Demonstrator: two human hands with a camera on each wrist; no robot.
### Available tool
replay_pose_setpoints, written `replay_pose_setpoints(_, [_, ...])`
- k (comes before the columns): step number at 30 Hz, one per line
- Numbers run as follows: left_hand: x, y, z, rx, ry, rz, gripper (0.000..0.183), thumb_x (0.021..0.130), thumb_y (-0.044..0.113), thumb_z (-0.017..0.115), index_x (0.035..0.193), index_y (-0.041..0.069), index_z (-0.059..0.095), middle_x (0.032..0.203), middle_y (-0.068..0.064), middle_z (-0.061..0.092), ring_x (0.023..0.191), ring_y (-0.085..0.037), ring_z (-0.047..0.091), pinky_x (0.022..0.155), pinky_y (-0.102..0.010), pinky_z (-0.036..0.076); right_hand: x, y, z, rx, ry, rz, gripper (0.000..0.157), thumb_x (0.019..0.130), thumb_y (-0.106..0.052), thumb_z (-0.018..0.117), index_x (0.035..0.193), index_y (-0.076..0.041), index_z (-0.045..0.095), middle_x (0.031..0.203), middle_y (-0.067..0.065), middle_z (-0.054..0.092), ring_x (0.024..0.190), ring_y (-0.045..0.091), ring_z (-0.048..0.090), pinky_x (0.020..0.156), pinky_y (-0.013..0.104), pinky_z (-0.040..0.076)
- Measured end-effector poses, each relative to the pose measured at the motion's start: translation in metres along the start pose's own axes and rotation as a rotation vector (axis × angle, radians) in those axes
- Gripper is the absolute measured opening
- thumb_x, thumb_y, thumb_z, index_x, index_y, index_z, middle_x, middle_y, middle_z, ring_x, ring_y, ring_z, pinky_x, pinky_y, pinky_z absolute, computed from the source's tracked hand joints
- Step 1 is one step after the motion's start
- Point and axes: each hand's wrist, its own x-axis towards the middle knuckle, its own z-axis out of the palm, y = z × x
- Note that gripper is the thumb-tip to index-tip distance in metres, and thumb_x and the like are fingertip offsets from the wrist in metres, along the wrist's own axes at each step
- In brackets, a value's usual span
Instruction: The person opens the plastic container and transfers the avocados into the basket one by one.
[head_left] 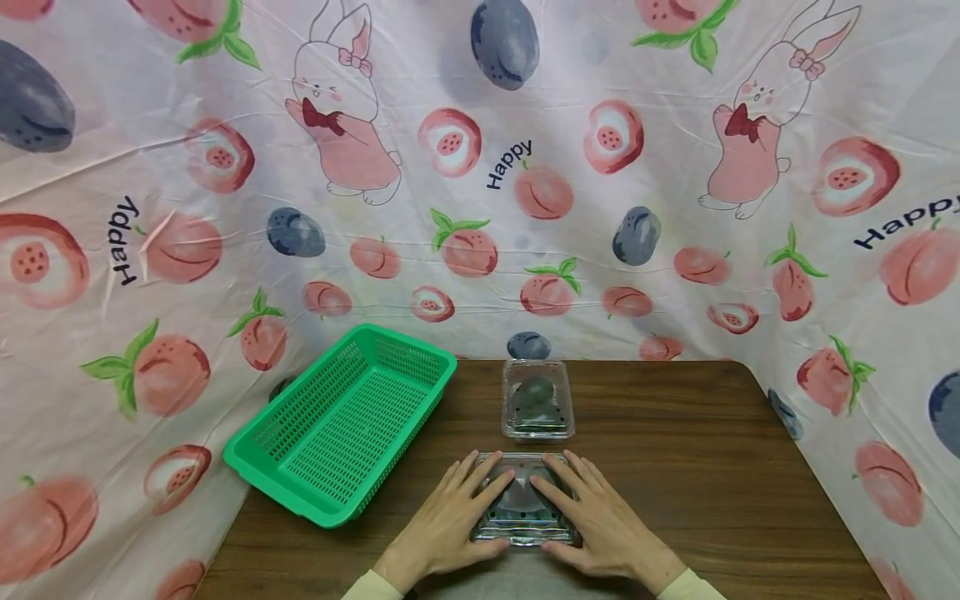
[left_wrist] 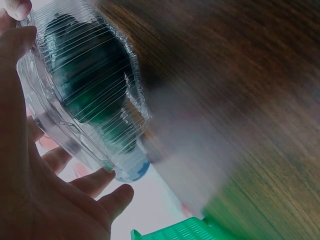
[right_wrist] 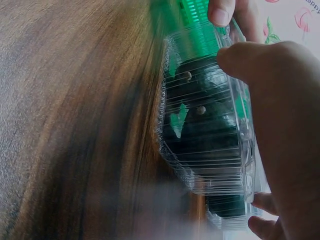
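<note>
Work low over the brown, wood-grained bench, well apart from the green basket lying slantwise to the left. Find the front box flat at the near side of the bench, between both hands, with the rear box just beyond. Most likely busy pressing a lid home, so push straight down and evenly, going along the rim and into each corner rather than bearing on the middle, for fear of denting thin plastic or crushing the contents. Match the force of the left hand, spread wide over the left side with thumb at the near edge, to that of the right hand, fanned likewise over the right; otherwise expect a tilt or a slide. Check the near and far edges before letting go; impossible to tell from here whether fully fastened. As for looks, clear and glossy all round, ribbed on the near wall, narrowing toward the bench. Filled with dark green, rounded contents, too hidden behind shine to identify. Marked by bright green patches, perhaps only reflections, and, smallest of all, dotted with pale round spots, possibly vent holes.
</note>
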Motion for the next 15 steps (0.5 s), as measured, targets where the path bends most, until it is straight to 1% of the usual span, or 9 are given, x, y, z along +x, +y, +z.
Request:
replay_pose_setpoints(3, [0.0005,0.0009,0.0004,0.010,0.008,-0.004,0.091,0.105,0.079,0.059,0.178,0.030,0.038,0.188,-0.009,0.032,0.169,-0.050,0.037,0.129,-0.070,0.045,-0.0007,0.0000,0.0008,0.005,0.008,-0.002,0.088,0.096,-0.069,0.081,0.166,-0.021,0.058,0.177,0.015,0.050,0.153,0.050,0.059,0.119,0.063,0.057])
replay_pose_setpoints(10, [0.0021,0.0038,0.0007,0.020,0.011,-0.019,0.090,0.105,0.079,0.059,0.177,0.028,0.041,0.187,-0.010,0.033,0.168,-0.050,0.039,0.127,-0.071,0.047,-0.0008,-0.0009,0.0033,0.000,0.014,0.010,0.087,0.095,-0.067,0.081,0.167,-0.023,0.057,0.177,0.014,0.050,0.153,0.049,0.059,0.118,0.062,0.058])
replay_pose_setpoints(15, [0.0035,0.0043,0.0008,0.037,0.010,-0.024,0.088,0.105,0.078,0.060,0.176,0.028,0.042,0.187,-0.007,0.033,0.168,-0.049,0.040,0.126,-0.070,0.049,-0.0003,-0.0022,0.0045,0.004,0.028,0.021,0.087,0.094,-0.065,0.084,0.165,-0.022,0.059,0.176,0.014,0.051,0.152,0.047,0.060,0.117,0.062,0.058])
